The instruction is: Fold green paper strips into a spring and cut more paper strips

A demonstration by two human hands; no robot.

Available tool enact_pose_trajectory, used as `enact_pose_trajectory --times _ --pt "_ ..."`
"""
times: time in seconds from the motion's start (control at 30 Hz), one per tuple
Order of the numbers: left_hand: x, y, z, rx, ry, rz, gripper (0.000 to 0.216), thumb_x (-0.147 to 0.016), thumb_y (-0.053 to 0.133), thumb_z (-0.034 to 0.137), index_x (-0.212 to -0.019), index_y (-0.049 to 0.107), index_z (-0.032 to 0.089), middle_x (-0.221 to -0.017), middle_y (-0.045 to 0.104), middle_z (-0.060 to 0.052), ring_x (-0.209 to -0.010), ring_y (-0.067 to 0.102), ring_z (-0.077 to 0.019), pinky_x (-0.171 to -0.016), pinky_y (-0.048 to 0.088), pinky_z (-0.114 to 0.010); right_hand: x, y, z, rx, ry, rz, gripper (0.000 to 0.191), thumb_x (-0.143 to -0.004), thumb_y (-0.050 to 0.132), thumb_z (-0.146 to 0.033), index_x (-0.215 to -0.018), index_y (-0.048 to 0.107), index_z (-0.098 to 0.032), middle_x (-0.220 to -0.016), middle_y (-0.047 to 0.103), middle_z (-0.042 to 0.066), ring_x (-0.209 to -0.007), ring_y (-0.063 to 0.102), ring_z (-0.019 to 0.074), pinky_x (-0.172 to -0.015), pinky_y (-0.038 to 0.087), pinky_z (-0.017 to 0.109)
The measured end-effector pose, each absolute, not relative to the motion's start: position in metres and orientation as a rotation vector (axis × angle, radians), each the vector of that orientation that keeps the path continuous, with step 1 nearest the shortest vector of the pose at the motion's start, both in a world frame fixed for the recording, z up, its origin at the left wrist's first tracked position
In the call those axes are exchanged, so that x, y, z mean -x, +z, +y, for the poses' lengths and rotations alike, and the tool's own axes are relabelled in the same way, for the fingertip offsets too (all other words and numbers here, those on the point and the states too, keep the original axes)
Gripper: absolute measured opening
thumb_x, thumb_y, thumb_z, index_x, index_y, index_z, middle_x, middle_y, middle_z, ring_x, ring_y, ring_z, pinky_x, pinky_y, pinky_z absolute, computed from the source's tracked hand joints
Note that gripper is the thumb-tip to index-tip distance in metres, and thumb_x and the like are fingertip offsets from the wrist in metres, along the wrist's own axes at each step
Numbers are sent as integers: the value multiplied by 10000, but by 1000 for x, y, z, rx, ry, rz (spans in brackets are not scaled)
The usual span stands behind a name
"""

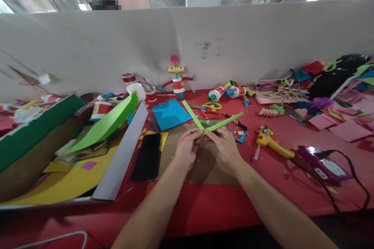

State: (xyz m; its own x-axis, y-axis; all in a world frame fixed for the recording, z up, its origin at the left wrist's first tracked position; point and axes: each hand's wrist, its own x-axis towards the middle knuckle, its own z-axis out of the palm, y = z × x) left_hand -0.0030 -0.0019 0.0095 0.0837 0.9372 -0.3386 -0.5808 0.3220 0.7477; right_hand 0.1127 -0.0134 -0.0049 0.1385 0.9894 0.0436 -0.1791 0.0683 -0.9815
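Two light green paper strips (226, 121) meet at their lower ends in a V shape, their free ends pointing up and outward. At the joint, my left hand (187, 146) pinches them from the left. Close beside it, my right hand (223, 144) pinches the same joint from the right, fingers closed. Both hands are over a brown cardboard sheet (201, 169) on the red table. Just behind the fingers lies a small green folded paper spring (205, 123). Whether the strips are glued at the joint I cannot tell.
A blue paper square (172, 114) and a black phone (146, 157) lie to the left, beside a box (122, 155) of paper. Scissors (212, 106) lie behind. A yellow glue gun (273, 144) and purple power socket (325, 165) with cable are right. A paper-cup robot figure (177, 85) stands behind.
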Motion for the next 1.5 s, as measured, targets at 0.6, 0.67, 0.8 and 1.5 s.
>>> enact_pose_trajectory --times 0.6,0.67,0.8,1.5 --pt "11 12 -4 -865 1162 957 219 -559 754 248 -708 637 137 -683 623 -16 -611 579 -107 -647 452 -250 -116 -1 -14 1112 1176 -1047 249 -671 665 -419 -697 669 -172 -649 653 14 -594 596 153 -610 498 293" --pt "13 13 -3 -894 1149 983 216 -562 751 250 -702 637 130 -667 619 -20 -590 568 -105 -631 457 -253 -117 -2 -13 1147 1122 -1137 282 -707 623 -450 -667 656 -172 -598 626 8 -556 573 148 -555 468 274" --pt "12 18 -5 -944 1140 994 214 -559 754 257 -689 650 121 -675 638 -38 -616 585 -118 -663 477 -271 -121 -4 -12 1235 877 -1304 332 -730 594 -466 -586 625 -169 -524 564 -2 -515 508 134 -494 389 247" --pt "13 4 4 -550 1169 871 223 -508 766 146 -645 591 150 -584 569 27 -527 531 -60 -553 429 -189 -112 -5 -16 1099 1005 -1236 262 -684 666 -381 -878 651 -205 -778 656 17 -688 583 154 -629 452 262"
